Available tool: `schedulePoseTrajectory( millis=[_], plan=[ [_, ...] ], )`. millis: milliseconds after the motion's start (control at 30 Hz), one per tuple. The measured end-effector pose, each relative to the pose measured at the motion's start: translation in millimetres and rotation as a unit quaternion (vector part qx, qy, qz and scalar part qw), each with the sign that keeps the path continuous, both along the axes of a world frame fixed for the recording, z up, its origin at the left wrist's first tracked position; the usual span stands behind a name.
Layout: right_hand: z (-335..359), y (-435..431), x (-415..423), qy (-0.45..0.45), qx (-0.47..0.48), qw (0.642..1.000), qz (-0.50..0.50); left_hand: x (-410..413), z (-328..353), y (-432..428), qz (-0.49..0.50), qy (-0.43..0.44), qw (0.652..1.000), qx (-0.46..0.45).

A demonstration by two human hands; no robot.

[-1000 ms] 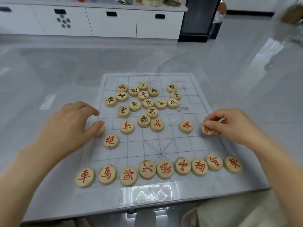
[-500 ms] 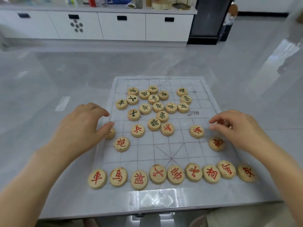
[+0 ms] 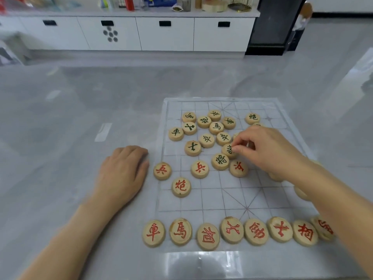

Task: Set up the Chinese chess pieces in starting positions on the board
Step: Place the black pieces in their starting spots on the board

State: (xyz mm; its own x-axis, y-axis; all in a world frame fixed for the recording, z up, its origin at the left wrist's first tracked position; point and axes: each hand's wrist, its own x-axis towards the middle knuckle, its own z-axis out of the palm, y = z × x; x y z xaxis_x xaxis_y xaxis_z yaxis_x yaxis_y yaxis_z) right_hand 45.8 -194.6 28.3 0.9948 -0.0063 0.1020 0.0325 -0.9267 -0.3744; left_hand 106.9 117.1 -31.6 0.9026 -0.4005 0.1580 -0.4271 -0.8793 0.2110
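right hand [image 3: 268, 150] pinches a green-lettered chess piece [image 3: 227, 148] at mid-board, its home rows straight ahead; left hand [image 3: 123, 174] rests flat, fingers relaxed, left of the board [image 3: 222, 196].

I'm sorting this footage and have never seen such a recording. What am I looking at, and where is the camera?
There is no machine here: a person wears a wide-angle camera on the head, so you look forward and down at their own two hands. On the grey table lies a clear board with a printed grid. Round wooden pieces sit on it: a row with red letters lines the near edge, a few more red ones stand mid-board, and a loose cluster with green letters fills the far half. The left hand rests on the table beside the board, holding nothing. The right hand reaches into the cluster and pinches one green-lettered piece between thumb and finger. White cabinets stand in the background.
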Motion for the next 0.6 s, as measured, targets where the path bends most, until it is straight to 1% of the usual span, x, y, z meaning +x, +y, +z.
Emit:
schedulePoseTrajectory(
  millis=[133, 267, 467, 600],
  plan=[
    [-3, 2, 17, 0.017, 0.013, 0.999, -0.025, -2, -4, -1, 0.009, 0.000, 1.000, -0.024],
    [-2, 13, 48, 0.023, 0.031, 0.999, -0.022, 6, -4, -1, 0.032, 0.027, 0.995, -0.087],
    [-7, 28, 95, 0.023, 0.031, 0.999, -0.010, 73, -1, -46, 0.104, 0.067, 0.980, -0.155],
    [-11, 35, 109, 0.027, 0.036, 0.999, 0.009, 105, 0, -75, 0.145, 0.070, 0.963, -0.214]
  ],
)
